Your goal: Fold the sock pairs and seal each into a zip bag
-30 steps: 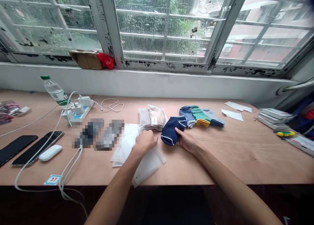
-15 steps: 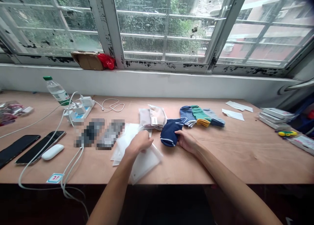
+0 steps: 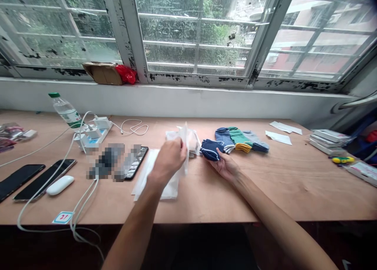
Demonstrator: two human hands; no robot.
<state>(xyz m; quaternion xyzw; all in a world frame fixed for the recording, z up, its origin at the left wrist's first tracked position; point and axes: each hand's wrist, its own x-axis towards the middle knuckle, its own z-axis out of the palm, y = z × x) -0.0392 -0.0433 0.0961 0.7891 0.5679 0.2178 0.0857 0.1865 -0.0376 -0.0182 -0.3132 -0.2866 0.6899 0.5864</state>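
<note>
1. A steel-framed window (image 3: 200,34) with flaking black paint fills the top of the frame, with foliage and a pink building beyond. On its sill, upper left of centre, sit a flattened cardboard box (image 3: 101,73) and a red plastic bag (image 3: 127,74).
2. A long plywood desk (image 3: 297,197) spans the frame below the sill.
3. At centre, the left hand (image 3: 167,164) is closed, pinching a frosted plastic bag (image 3: 184,146) and holding it up on edge. The bag is slightly blurred, and nothing can be seen inside it.
4. Just right of centre, the right hand (image 3: 225,166) is open and relaxed, with its fingertips (image 3: 212,161) touching the underside of folded navy socks (image 3: 209,149). The hand is not clearly gripping them.
5. Just right of the navy socks lies a row of striped socks (image 3: 238,139) in blue, green and grey.
6. Under the left wrist lie more frosted bags (image 3: 154,176), and behind the raised bag is a filled packet (image 3: 193,141), partly hidden.
7. Left of centre are two pixelated objects that cannot be made out, a smartphone (image 3: 137,162), a power strip (image 3: 94,134) and a water bottle (image 3: 65,111).
8. At lower left rest two more smartphones (image 3: 44,185) and a white mouse (image 3: 59,185).
</note>
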